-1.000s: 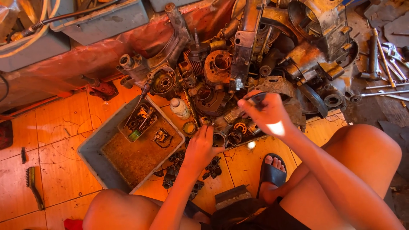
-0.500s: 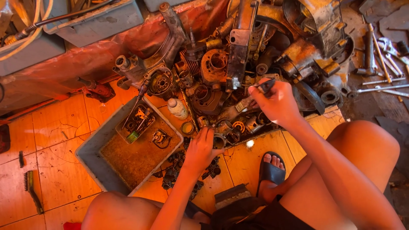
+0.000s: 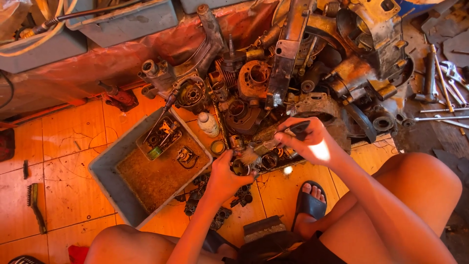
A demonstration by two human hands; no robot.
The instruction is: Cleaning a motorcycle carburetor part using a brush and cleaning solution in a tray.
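Observation:
My left hand (image 3: 225, 177) grips a small round metal engine part (image 3: 240, 167) just above the tiled floor. My right hand (image 3: 312, 142) holds a paintbrush (image 3: 266, 146) by its dark handle, and the pale bristles touch the part in my left hand. Both hands work at the near edge of a pile of greasy engine parts (image 3: 273, 88). More small dark parts (image 3: 210, 208) lie on the floor under my left forearm.
A grey tray (image 3: 105, 181) holding brownish liquid and a few parts sits to the left. A small white bottle (image 3: 208, 124) stands beside it. Wrenches (image 3: 442, 105) lie at the right. A wire brush (image 3: 35, 205) lies far left. My sandalled foot (image 3: 309, 199) rests below my hands.
My right hand has swung from the engine pile down to the left, bringing the brush against the part. My left hand has lifted slightly with the part.

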